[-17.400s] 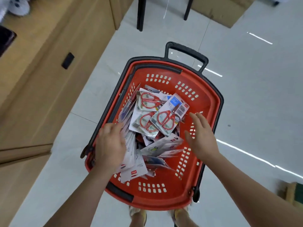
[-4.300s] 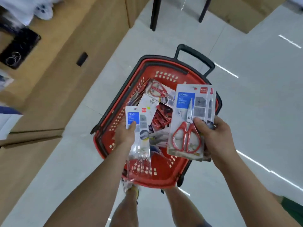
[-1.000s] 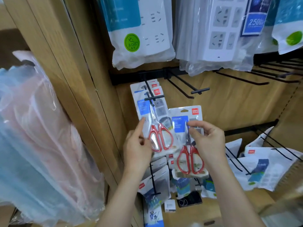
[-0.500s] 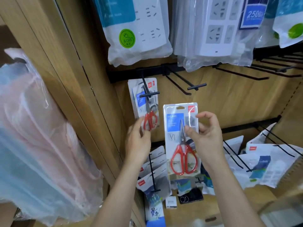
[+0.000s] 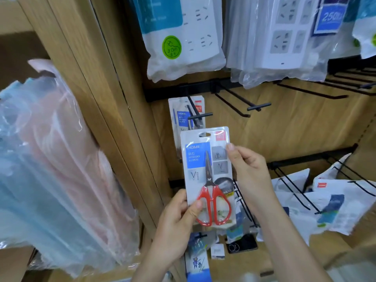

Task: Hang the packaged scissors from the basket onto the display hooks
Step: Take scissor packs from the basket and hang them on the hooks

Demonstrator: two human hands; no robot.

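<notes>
- Left hand point(image 5: 179, 216) pinches the pack point(image 5: 204, 171) at its lower left edge; right hand point(image 5: 248, 169) pinches its upper right edge.
- Pack is upright, just below the hook point(image 5: 200, 115).
- Probably light, stiffish, slick plastic; grip the edges, leaving the top hole free.

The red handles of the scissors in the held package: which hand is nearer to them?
Left. The left hand grips the package at its lower left corner, thumb beside the red handles. The right hand pinches its upper right edge, level with the blade.
</notes>
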